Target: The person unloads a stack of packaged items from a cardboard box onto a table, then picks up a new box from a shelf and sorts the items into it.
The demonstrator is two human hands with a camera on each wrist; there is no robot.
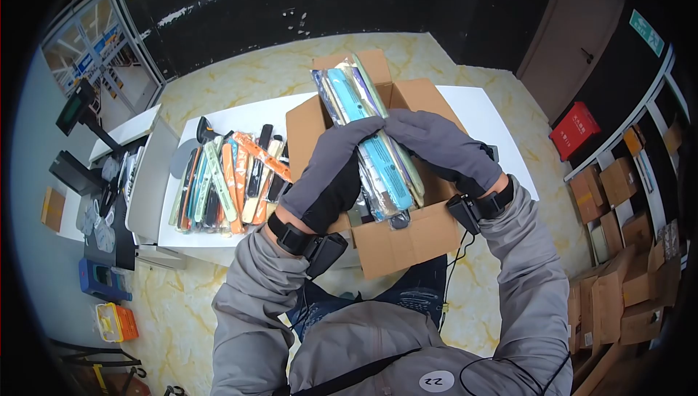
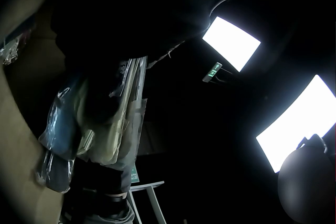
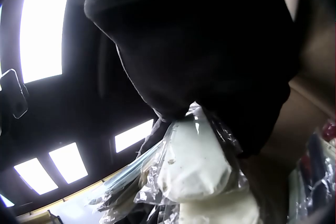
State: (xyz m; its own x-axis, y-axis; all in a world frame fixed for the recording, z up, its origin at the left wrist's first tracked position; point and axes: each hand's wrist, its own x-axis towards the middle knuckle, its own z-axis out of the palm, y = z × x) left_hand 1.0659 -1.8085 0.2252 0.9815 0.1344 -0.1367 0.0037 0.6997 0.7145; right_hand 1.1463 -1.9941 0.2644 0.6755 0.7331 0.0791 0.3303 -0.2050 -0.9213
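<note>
I am viewing the bundle of wrapped cases (image 1: pixel 371 142), which is being held in the air over the open cardboard box (image 1: pixel 407 240), its long axis running from near to far. The left hand (image 1: pixel 331 171) is gripping the bundle from the left and the right hand (image 1: pixel 440 145) from the right. Both are gloved, and their fingers (image 1: pixel 360 128) are curling over the top of the stack and meeting near its middle. The right wrist view is showing loose clear film around pale cases (image 3: pixel 194 166). The left wrist view is showing the same stack edge-on (image 2: pixel 105 124).

Handling judgement: the bundle is looking light, and each case fairly stiff, but the film sleeves are likely slippery, so single pieces could be sliding out at either end. A grip across the middle, squeezing the flat faces together, is appearing the safest hold.

The box is sitting at the near edge of the white table (image 1: pixel 480 116). To its left, a spread of more cases (image 1: pixel 225 178) is lying on the table.
</note>
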